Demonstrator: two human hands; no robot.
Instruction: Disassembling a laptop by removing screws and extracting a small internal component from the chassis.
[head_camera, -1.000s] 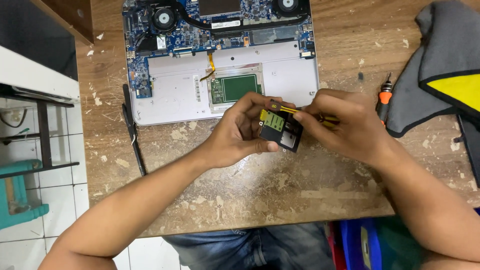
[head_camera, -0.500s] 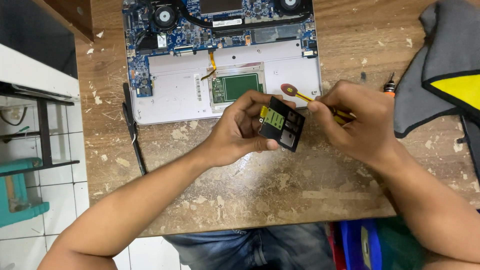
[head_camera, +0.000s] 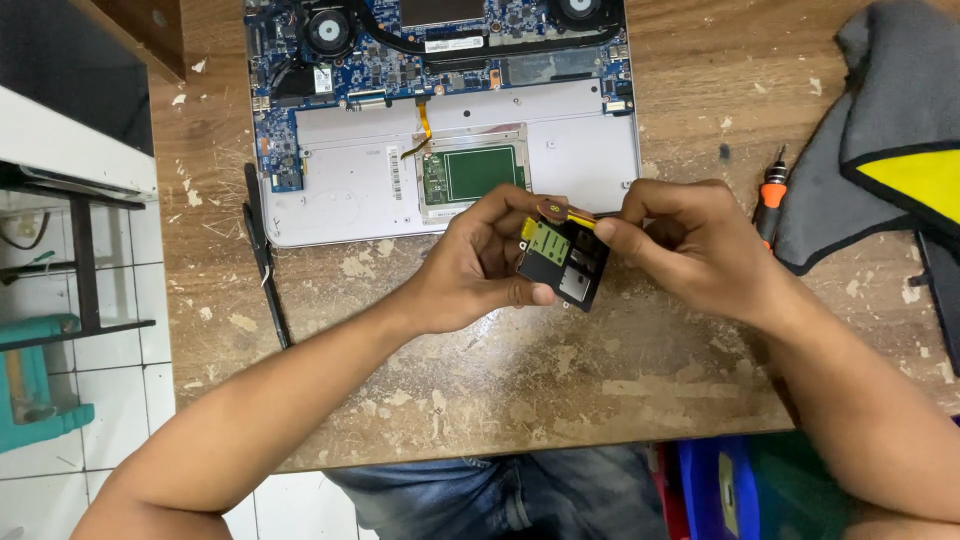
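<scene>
My left hand grips a small black rectangular component with a yellow-green label, holding it tilted above the wooden table. My right hand pinches a thin yellow tool with a reddish-brown tip and lays it against the component's top edge. Just behind both hands lies an opened laptop with its bottom cover off, showing blue circuit boards, two fans and a green board in a metal frame.
A black pry tool lies at the laptop's left edge. An orange-handled screwdriver rests to the right, beside a grey and yellow cloth. The table's left edge drops to a tiled floor with a teal stool.
The right hand has brought the yellow tool back down onto the component's top edge after lifting it slightly. The left hand keeps holding the component in about the same place.
</scene>
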